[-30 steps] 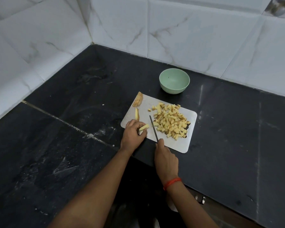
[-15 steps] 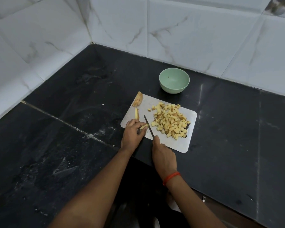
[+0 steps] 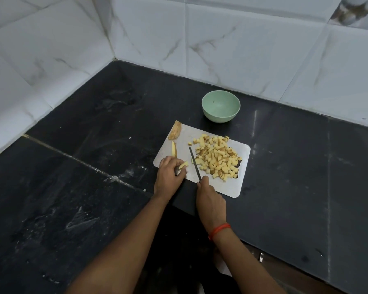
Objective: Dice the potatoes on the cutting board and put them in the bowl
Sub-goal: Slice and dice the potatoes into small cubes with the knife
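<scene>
Left hand (image 3: 170, 175) pinching a potato strip (image 3: 183, 165) on the cutting board (image 3: 227, 187). Right hand (image 3: 209, 200) gripping the knife (image 3: 194, 163), blade lying just beside the diced pile (image 3: 217, 159). Green bowl (image 3: 221, 107) sitting near the back edge of the surface (image 3: 94, 145).

Looks like a home kitchen. Shows a dark polished stone countertop (image 3: 72, 187) meeting white marble-patterned wall tiles (image 3: 242, 49) in a corner. Holds a pale rounded-corner rectangular cutting board (image 3: 187, 132) near the counter's front edge, heaped with small yellow potato cubes (image 3: 217, 160), with a thin dark-bladed knife (image 3: 194, 163) beside them. Has a round pale green bowl (image 3: 221, 106) just behind the board.
</scene>
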